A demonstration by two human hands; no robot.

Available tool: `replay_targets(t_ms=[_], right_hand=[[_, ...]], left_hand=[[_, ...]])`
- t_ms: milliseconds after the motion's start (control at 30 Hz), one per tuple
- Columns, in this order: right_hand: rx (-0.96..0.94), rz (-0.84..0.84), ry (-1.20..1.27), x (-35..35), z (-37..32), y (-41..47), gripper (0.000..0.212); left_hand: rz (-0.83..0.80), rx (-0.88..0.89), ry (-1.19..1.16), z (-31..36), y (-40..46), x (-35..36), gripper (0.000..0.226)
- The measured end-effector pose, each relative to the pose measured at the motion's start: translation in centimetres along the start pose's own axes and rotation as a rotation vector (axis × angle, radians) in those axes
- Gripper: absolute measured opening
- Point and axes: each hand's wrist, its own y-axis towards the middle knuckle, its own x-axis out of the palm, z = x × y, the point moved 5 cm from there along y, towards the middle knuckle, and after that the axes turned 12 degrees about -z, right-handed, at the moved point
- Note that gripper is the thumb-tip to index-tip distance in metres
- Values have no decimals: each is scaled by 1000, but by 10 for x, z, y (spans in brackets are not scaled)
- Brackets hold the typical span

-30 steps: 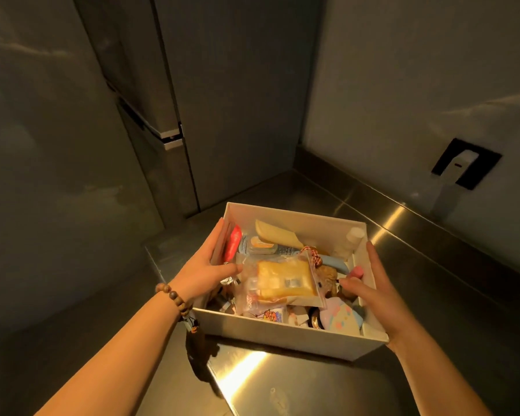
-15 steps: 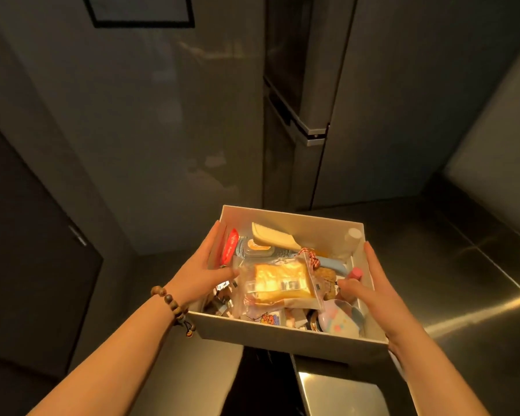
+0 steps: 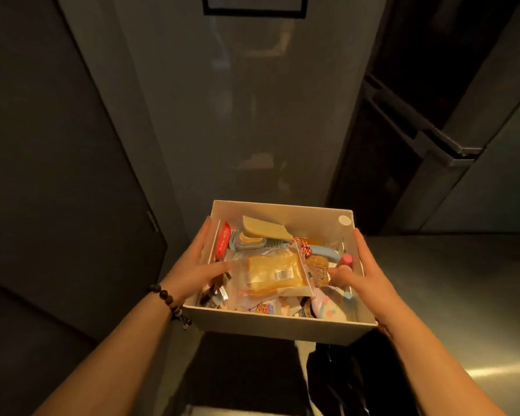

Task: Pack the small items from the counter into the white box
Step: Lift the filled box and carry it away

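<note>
The white box (image 3: 278, 327) is held in the air in front of me, off the counter. My left hand (image 3: 194, 268) grips its left wall, thumb inside. On the right wall sits my right hand (image 3: 362, 274), also with the thumb inside. The box is full of small items: a clear bag with a yellow packet (image 3: 272, 273) on top, a cream comb (image 3: 264, 229), a red packet (image 3: 223, 241), a pink-capped tube (image 3: 346, 259) and a pastel pouch (image 3: 327, 306).
The steel counter (image 3: 463, 295) lies to the right, with its edge under the box. A steel fridge (image 3: 439, 130) stands at the back right. A dark door (image 3: 57, 175) is on the left, a grey wall straight ahead, and dark floor below.
Both hands have lifted the box off the counter and carried it left, away from the counter corner. My view has turned left with it, toward the wall and door.
</note>
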Motion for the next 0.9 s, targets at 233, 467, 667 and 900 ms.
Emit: replay_targets(t_ms=[233, 467, 667, 900], right_hand=[[-3, -35, 17, 72, -21, 83, 89], [10, -82, 56, 94, -19, 168, 86], [49, -156, 95, 100, 9, 261, 85], [111, -223, 187, 119, 55, 383, 89]], left_hand=[[-15, -34, -102, -33, 29, -93, 118], [23, -68, -193, -71, 87, -144, 109], [95, -108, -231, -119, 156, -173, 102], [167, -120, -145, -182, 250, -219, 104]])
